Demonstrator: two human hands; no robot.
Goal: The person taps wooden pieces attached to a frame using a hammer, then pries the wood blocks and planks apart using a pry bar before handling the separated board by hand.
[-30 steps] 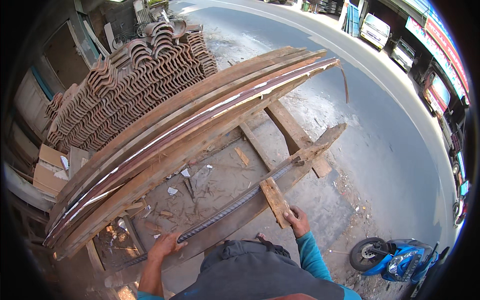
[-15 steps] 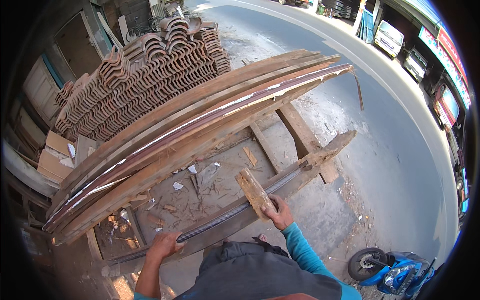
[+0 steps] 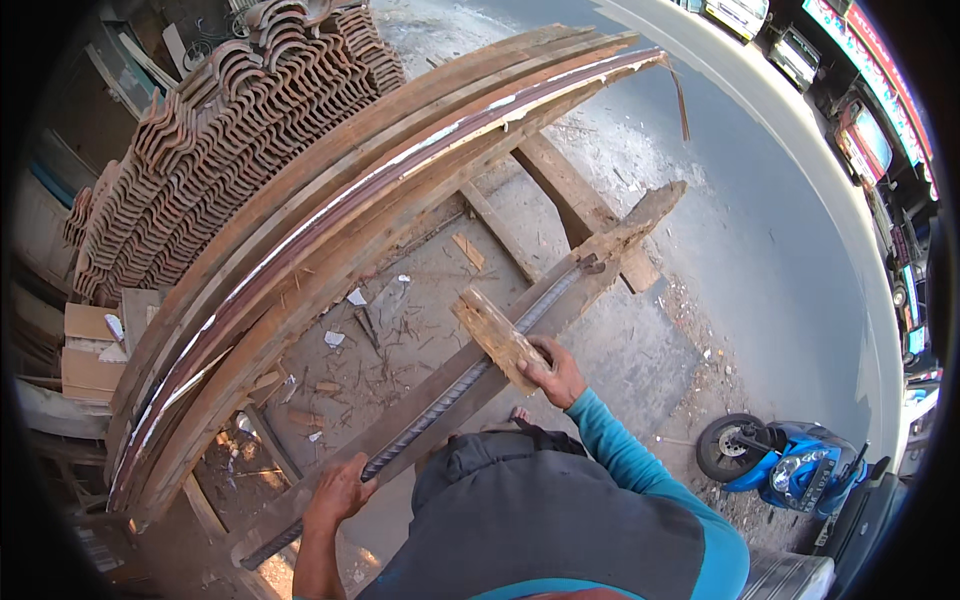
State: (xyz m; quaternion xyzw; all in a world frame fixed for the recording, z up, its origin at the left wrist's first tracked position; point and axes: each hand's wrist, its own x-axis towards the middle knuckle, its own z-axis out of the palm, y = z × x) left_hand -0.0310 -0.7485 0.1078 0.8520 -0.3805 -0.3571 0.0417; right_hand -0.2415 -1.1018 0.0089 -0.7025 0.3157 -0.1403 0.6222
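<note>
A long ribbed steel bar lies along the top of a weathered wooden beam, which slants from lower left to upper right in front of me. My left hand is closed around the bar near its lower end. In my right hand is the near end of a short, rough wood block, thumb on top. The block lies crosswise over the bar, about midway along the beam. Fingers under the block are hidden.
Beyond the beam, long stacked planks rest on wooden crosspieces. Roof tiles are piled at the far left. Wood scraps litter the ground between. A blue motorbike stands at right, beside a road with parked vehicles.
My view has tilted and shifted, so the planks and beam sit higher in the picture. Both hands keep their holds on the steel bar and the wood block.
</note>
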